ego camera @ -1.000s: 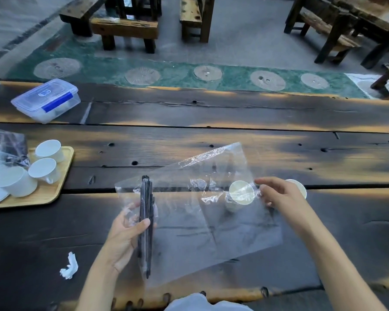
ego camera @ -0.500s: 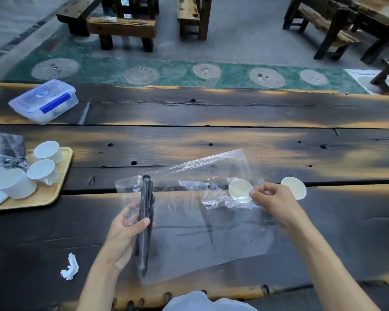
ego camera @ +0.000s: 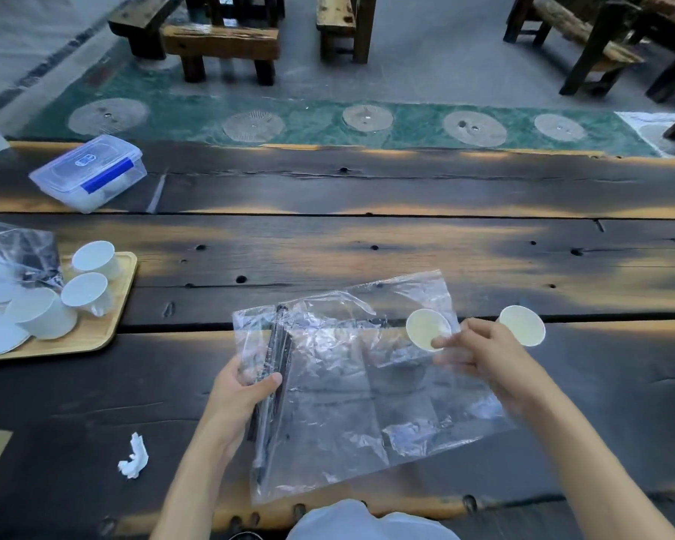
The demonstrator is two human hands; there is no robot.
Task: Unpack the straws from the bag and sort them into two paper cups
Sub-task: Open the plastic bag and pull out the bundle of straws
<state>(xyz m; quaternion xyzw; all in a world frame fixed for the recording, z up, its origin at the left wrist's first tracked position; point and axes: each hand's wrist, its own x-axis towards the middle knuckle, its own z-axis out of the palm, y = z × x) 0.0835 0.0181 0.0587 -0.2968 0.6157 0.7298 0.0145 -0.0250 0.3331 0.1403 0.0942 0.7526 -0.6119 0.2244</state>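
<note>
A clear plastic bag (ego camera: 351, 399) is held above the dark wooden table (ego camera: 367, 247). Inside its left side lies a bundle of black straws (ego camera: 275, 368). My left hand (ego camera: 242, 395) grips that bundle through the plastic. My right hand (ego camera: 484, 356) pinches the bag's right upper edge. Two white paper cups stand upright just beyond the bag: one (ego camera: 427, 329) seen partly through the plastic, the other (ego camera: 522, 325) to the right of my right hand.
A wooden tray (ego camera: 106, 329) at the left holds several white paper cups (ego camera: 86, 290) and a crumpled clear bag (ego camera: 16, 251). A lidded plastic box (ego camera: 90, 173) sits far left. A scrap of white paper (ego camera: 135, 457) lies near the front edge.
My right hand has pulled the bag's right edge down and toward me, crumpling the upper flap. My left hand keeps its hold on the straws.
</note>
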